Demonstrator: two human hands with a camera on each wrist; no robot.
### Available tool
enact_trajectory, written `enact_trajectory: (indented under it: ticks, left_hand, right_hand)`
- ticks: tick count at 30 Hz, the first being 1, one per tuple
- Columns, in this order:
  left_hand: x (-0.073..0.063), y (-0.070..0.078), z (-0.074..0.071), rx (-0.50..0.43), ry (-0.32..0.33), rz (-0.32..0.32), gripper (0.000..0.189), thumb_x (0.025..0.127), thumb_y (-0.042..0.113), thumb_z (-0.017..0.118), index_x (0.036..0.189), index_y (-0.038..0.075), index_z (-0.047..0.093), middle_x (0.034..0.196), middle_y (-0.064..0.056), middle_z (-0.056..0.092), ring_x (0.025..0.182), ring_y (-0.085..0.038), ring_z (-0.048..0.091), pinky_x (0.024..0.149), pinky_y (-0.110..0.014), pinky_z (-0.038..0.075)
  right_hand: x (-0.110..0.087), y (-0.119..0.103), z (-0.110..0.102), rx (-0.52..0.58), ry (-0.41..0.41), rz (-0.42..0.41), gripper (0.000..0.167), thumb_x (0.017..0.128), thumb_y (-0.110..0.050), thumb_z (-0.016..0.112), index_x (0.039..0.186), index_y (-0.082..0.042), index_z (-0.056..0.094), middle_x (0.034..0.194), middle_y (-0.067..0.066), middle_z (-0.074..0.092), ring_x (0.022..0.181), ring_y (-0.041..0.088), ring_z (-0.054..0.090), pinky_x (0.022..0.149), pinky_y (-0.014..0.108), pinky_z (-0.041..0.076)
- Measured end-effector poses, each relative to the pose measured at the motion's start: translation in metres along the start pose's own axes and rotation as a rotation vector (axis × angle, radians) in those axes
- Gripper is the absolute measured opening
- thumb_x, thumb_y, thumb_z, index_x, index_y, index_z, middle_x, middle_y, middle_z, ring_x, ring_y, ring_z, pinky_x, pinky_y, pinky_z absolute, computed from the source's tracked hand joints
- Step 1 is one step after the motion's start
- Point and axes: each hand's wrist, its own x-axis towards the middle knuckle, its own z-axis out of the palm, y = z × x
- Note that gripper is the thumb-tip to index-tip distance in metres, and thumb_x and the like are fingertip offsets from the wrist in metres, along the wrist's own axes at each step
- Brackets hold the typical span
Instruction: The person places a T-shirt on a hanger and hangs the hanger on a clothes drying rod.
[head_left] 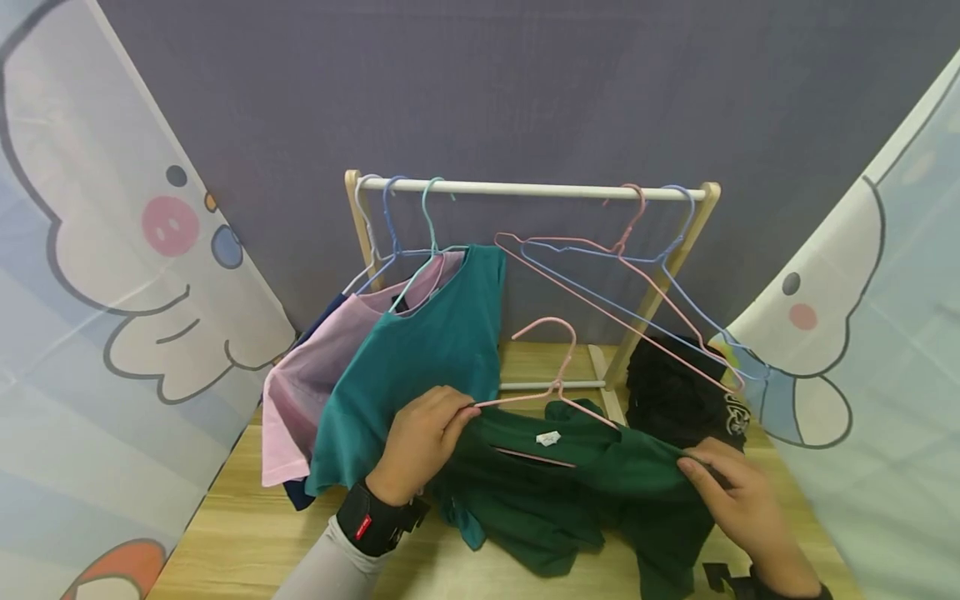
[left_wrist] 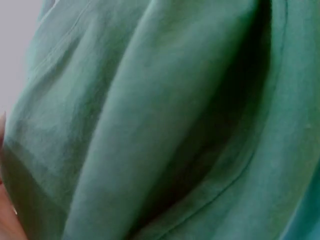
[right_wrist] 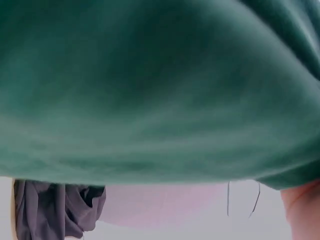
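A dark green T-shirt [head_left: 630,475] with a white neck label hangs spread between both hands, on a pink hanger [head_left: 558,385] whose hook points up. My left hand [head_left: 423,437] pinches the shirt at its left shoulder, where the hanger's arm ends. At the other shoulder my right hand [head_left: 738,492] grips the cloth between thumb and fingers. The hanger's right arm goes under the neckline, and its lower bar shows through the neck opening. Green fabric [left_wrist: 150,120] fills most of the left wrist view. In the right wrist view, the shirt's cloth [right_wrist: 150,100] covers the upper part.
Behind stands a small rack with a white rail [head_left: 517,190]. On its left hang a teal shirt [head_left: 427,358], a pink shirt [head_left: 322,375] and a navy garment. A bare pink hanger [head_left: 630,221] and blue hanger [head_left: 678,242] hang right, above folded black clothing [head_left: 667,392].
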Motion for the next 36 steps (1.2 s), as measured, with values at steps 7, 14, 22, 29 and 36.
enact_trajectory:
  ticks: [7,14,22,29,36]
  left_hand:
    - [0.005,0.004,-0.009,0.018,0.084,-0.023,0.028,0.106,0.034,0.059,0.102,0.009,0.072,0.089,0.000,0.070,0.082,-0.014,0.066,0.073,-0.031,0.059]
    - [0.013,0.010,-0.018,-0.012,0.150,-0.031,0.029,0.105,0.034,0.059,0.102,0.008,0.072,0.090,-0.002,0.071,0.084,-0.016,0.068,0.076,-0.034,0.060]
    - [0.013,0.016,-0.016,-0.024,0.165,0.043,0.029,0.107,0.032,0.057,0.102,0.008,0.072,0.089,-0.001,0.071,0.081,-0.016,0.066,0.073,-0.032,0.058]
    - [0.007,0.015,-0.004,-0.037,0.123,0.117,0.028,0.107,0.031,0.057,0.104,0.008,0.073,0.091,0.000,0.072,0.080,-0.015,0.067,0.072,-0.030,0.057]
    - [0.004,0.017,0.002,-0.025,0.047,0.156,0.027,0.107,0.034,0.056,0.103,0.012,0.072,0.091,0.003,0.072,0.078,-0.012,0.064,0.068,-0.027,0.051]
  right_hand:
    - [0.002,0.001,-0.014,-0.122,0.129,0.053,0.012,0.097,0.003,0.068,0.099,0.014,0.072,0.104,-0.013,0.068,0.099,-0.006,0.060,0.088,0.006,0.043]
    - [0.016,-0.016,-0.028,-0.154,0.317,0.109,0.008,0.092,0.008,0.071,0.096,0.014,0.075,0.106,-0.014,0.074,0.098,-0.008,0.064,0.084,0.006,0.044]
    - [0.015,-0.027,-0.035,-0.194,0.127,0.173,0.032,0.086,0.011,0.073,0.118,0.011,0.072,0.123,-0.016,0.068,0.114,-0.006,0.058,0.099,0.008,0.040]
    - [0.022,-0.042,-0.020,-0.323,-0.227,0.132,0.051,0.077,0.002,0.085,0.121,-0.019,0.076,0.109,-0.014,0.070,0.103,-0.010,0.058,0.090,0.005,0.042]
    - [0.011,-0.041,-0.007,-0.081,-0.406,0.194,0.043,0.087,0.010,0.073,0.103,-0.030,0.070,0.088,-0.020,0.058,0.074,-0.005,0.051,0.064,0.015,0.040]
